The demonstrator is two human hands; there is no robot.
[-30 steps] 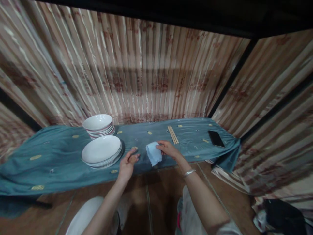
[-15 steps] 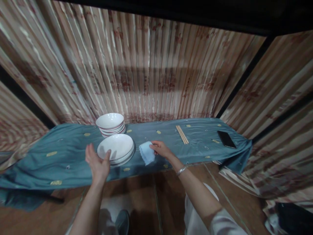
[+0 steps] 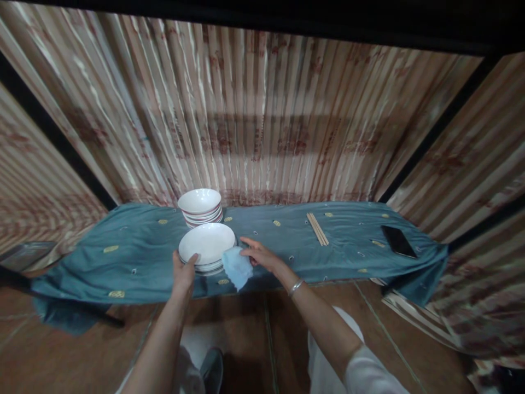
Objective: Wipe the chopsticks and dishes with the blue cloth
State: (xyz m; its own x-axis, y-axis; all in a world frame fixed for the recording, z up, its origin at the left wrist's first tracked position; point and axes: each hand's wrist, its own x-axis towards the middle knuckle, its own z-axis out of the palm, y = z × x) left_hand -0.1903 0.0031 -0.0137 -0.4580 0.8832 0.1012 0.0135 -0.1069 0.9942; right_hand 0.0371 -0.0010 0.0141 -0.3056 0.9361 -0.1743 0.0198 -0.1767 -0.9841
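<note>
A stack of white plates lies near the front edge of the cloth-covered table. My left hand grips the top plate at its left edge, thumb over the rim and fingers beneath. Pinched in my right hand is a light blue cloth, which hangs down against the right side of the plates. The index finger of that hand points out past the cloth. Behind the plates stands a stack of white bowls with reddish rims, touched by neither hand.
Several wooden chopsticks lie together right of the plates. A black phone rests farther right on the blue-green tablecloth. Striped curtains hang behind, and dark frame posts rise at both sides.
My left hand has moved from beside the plates to a grip on the top plate's rim. The right hand has brought the cloth leftward to the plates. The view has shifted slightly.
</note>
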